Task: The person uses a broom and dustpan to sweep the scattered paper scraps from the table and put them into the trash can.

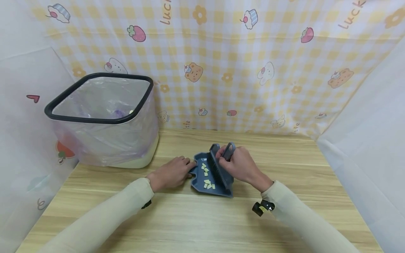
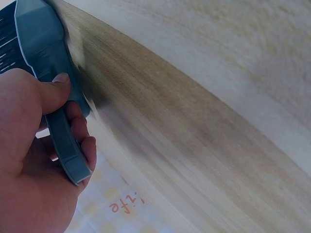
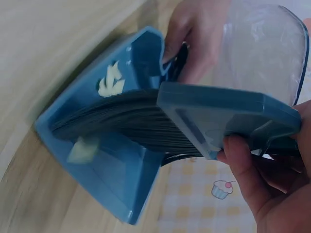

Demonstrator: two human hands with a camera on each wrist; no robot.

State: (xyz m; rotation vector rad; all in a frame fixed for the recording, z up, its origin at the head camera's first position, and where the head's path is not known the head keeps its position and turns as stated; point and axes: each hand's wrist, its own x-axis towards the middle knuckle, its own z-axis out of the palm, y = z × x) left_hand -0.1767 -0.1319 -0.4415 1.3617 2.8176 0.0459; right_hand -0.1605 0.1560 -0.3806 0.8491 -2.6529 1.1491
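My left hand (image 1: 173, 173) grips the short handle of a blue-grey dustpan (image 2: 41, 29), its thumb lying over the top of the handle in the left wrist view. The pan lies on the table with its open side toward the right. Small pale yellow scraps (image 1: 207, 184) lie in two loose groups inside it. My right hand (image 1: 238, 165) holds a matching hand brush (image 3: 223, 111) by its handle. Dark bristles (image 3: 116, 121) reach down into the pan and bend across its floor. One blurred scrap (image 3: 83, 150) sits beside the bristles, near the pan's front lip.
A large bin (image 1: 139, 162) with a black rim and a clear purplish liner stands at the back left of the wood-grain table (image 1: 190, 225). Something purple and a pale bit show inside. A checked curtain (image 1: 221, 52) hangs behind; white sheeting (image 1: 364, 147) borders the right side.
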